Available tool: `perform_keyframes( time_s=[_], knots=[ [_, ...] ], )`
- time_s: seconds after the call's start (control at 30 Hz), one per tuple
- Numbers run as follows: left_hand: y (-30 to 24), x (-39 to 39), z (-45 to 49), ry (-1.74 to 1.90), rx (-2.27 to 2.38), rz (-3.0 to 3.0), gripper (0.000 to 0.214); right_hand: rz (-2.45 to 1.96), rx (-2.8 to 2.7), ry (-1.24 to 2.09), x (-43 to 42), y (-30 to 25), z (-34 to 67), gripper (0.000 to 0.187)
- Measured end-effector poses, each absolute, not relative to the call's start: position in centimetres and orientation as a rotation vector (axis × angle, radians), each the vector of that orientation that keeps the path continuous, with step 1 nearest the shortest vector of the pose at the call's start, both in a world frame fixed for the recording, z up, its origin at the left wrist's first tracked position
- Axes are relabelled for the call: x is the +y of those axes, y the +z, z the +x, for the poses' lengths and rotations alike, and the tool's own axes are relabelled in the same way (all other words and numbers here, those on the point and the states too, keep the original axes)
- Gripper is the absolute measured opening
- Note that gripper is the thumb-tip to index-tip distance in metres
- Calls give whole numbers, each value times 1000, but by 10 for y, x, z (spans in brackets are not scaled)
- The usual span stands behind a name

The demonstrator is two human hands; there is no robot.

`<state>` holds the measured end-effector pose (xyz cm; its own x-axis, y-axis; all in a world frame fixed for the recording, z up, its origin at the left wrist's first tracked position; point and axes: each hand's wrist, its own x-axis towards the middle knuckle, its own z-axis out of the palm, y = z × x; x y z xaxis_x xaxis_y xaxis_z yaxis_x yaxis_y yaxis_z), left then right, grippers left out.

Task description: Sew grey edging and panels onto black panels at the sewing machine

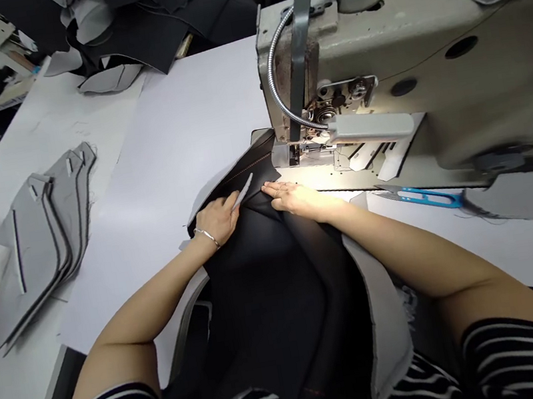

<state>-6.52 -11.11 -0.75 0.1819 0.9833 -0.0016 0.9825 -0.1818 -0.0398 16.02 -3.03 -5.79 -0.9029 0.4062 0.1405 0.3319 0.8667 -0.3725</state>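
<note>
A large piece of black leather-like material (266, 260) with grey backing drapes from the sewing machine (428, 39) down over my lap. A line of orange stitching crosses its upper part, close to the presser foot (294, 153). My left hand (218, 220), wearing a bracelet, is closed on the left side of the material; a narrow grey folded edge (245, 189) sticks up beside its fingers. To the right, my right hand (297, 200) rests on the material with its fingers stretched out, just in front of the lit needle area. The undersides of both hands are hidden.
Blue-handled thread snips (430, 196) lie right of my right forearm, near a grey-backed piece (529, 197). Stacked grey panels (54, 219) lie on the left of the white table (142, 179). More black pieces (196, 8) are piled at the back.
</note>
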Motion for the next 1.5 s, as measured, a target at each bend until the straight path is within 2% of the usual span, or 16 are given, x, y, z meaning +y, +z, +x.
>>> perform_keyframes(
  time_s=[0.13,0.33,0.67,1.03,1.5],
  knots=[
    [-22,-63,-73,-453,-1519,-2764,38,-548,-2830,515,-33,-50,162,19],
    [-33,-18,-63,-531,-1166,-3034,38,-544,-2818,552,-35,-39,165,19],
    [-35,-13,-62,-545,-1117,-3063,41,-553,-2786,545,-34,-49,164,21],
    [-43,-11,-55,-655,-1226,-3061,48,-499,-2751,656,-26,-33,180,23],
    [-57,3,-18,-706,-1387,-2975,44,-620,-2214,1327,10,-48,230,39]
  ],
)
